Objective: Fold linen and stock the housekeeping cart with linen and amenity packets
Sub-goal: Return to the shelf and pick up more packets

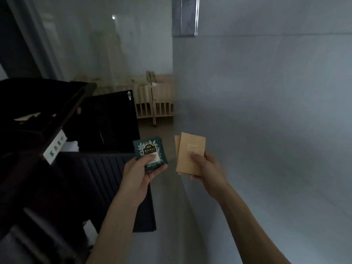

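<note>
So the tea packet (150,152) sits under the left hand (142,168) thumb, on its fingers. Just right of it, apart, two paper packets (190,153) overlap, pinched in the right hand (204,166). Cart (47,134) is left of the left fingers, cribs (156,100) well beyond.

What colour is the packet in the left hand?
Dark teal packet with pale leaves, in the left hand; head view.

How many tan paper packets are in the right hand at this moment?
2 can be seen: the front tan packet under the thumb of the right hand, and a second tan packet whose edge shows behind it on the left. More could be hidden behind them.
</note>
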A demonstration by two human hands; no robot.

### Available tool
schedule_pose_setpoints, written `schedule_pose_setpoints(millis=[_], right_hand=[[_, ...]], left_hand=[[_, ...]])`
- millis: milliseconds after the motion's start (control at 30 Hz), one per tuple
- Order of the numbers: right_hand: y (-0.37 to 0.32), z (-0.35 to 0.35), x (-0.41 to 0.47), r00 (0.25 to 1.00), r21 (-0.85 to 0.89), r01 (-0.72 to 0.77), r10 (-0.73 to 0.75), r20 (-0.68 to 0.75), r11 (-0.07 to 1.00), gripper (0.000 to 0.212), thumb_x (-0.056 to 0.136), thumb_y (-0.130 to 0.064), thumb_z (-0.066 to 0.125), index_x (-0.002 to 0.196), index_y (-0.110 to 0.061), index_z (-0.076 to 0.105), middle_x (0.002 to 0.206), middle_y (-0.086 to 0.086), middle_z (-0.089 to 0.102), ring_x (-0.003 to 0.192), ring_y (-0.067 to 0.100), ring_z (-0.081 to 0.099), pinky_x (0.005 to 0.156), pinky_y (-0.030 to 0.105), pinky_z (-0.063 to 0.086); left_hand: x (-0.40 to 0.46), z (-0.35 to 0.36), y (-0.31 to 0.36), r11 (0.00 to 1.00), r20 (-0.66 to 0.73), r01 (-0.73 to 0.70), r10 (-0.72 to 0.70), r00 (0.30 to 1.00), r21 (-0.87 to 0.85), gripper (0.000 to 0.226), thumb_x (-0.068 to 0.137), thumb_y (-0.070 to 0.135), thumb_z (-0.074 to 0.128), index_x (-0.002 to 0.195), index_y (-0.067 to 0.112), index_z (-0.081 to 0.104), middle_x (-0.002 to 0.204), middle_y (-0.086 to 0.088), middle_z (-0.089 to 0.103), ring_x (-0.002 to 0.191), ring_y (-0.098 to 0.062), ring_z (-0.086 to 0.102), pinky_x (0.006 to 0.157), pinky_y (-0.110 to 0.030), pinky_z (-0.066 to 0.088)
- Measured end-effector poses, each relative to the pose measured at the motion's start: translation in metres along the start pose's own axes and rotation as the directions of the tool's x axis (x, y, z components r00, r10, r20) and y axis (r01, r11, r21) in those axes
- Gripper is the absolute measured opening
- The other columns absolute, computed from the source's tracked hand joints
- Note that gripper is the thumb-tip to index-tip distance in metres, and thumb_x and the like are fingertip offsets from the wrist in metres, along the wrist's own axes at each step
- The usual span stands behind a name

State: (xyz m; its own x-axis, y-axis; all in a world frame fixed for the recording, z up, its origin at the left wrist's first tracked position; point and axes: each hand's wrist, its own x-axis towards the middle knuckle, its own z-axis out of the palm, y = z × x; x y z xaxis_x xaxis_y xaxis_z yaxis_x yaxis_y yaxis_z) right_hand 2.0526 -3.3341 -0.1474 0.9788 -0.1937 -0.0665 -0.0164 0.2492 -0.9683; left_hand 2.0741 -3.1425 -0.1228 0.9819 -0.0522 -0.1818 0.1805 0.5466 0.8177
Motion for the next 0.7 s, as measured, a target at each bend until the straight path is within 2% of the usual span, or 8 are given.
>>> schedule_pose_setpoints(millis=[100, 233, 333, 467, 700], right_hand=[[-0.012, 0.002, 0.070, 0.998, -0.002, 0.015, -0.015, 0.054, 1.000, 0.026, 0.096, -0.019, 0.060, 0.121, -0.011, 0.061, 0.101, 0.006, 0.071, 0.078, 0.014, 0.072, 0.049, 0.028, 0.052], [-0.018, 0.017, 0.148, 0.996, -0.028, -0.006, 0.009, 0.093, 1.000, 0.025, 0.095, -0.017, 0.060, 0.119, -0.010, 0.061, 0.099, 0.004, 0.071, 0.075, 0.011, 0.072, 0.047, 0.027, 0.050], [-0.010, 0.036, 0.201, 0.988, -0.035, -0.020, 0.025, 0.150, 0.999, 0.020, 0.095, -0.013, 0.058, 0.115, -0.009, 0.061, 0.093, 0.003, 0.071, 0.071, 0.013, 0.071, 0.044, 0.027, 0.049], [0.003, 0.069, 0.273, 0.981, -0.055, -0.053, 0.062, 0.184, 0.997, 0.025, 0.095, -0.010, 0.057, 0.119, -0.005, 0.059, 0.098, 0.008, 0.069, 0.072, 0.015, 0.069, 0.043, 0.028, 0.049], [0.017, 0.156, 0.387, 0.948, -0.109, -0.100, 0.128, 0.293, 0.989, 0.020, 0.095, -0.010, 0.058, 0.114, -0.009, 0.062, 0.091, 0.004, 0.071, 0.066, 0.012, 0.069, 0.043, 0.027, 0.048]], left_hand=[[0.054, 0.018, 0.007, 0.999, -0.019, -0.048, 0.048, 0.999, 0.002, 0.022, 0.092, -0.004, 0.058, 0.112, -0.001, 0.065, 0.105, -0.014, 0.075, 0.092, -0.026, 0.074, 0.070, -0.037, 0.061], [0.115, 0.021, 0.016, 0.994, -0.097, -0.104, 0.106, 0.990, 0.029, 0.022, 0.092, -0.003, 0.058, 0.112, 0.001, 0.067, 0.105, -0.012, 0.075, 0.096, -0.026, 0.073, 0.072, -0.037, 0.061], [0.161, 0.011, 0.026, 0.989, -0.148, -0.143, 0.147, 0.978, 0.039, 0.019, 0.092, -0.003, 0.059, 0.109, 0.000, 0.068, 0.104, -0.012, 0.075, 0.094, -0.026, 0.074, 0.071, -0.036, 0.061], [0.230, -0.010, 0.043, 0.977, -0.193, -0.208, 0.212, 0.958, 0.041, 0.020, 0.092, -0.002, 0.058, 0.110, 0.000, 0.067, 0.104, -0.011, 0.076, 0.096, -0.025, 0.073, 0.074, -0.038, 0.062], [0.344, -0.055, 0.086, 0.972, -0.295, -0.236, 0.222, 0.929, -0.015, 0.019, 0.092, -0.002, 0.059, 0.109, 0.001, 0.067, 0.101, -0.011, 0.076, 0.094, -0.026, 0.074, 0.074, -0.039, 0.062]])
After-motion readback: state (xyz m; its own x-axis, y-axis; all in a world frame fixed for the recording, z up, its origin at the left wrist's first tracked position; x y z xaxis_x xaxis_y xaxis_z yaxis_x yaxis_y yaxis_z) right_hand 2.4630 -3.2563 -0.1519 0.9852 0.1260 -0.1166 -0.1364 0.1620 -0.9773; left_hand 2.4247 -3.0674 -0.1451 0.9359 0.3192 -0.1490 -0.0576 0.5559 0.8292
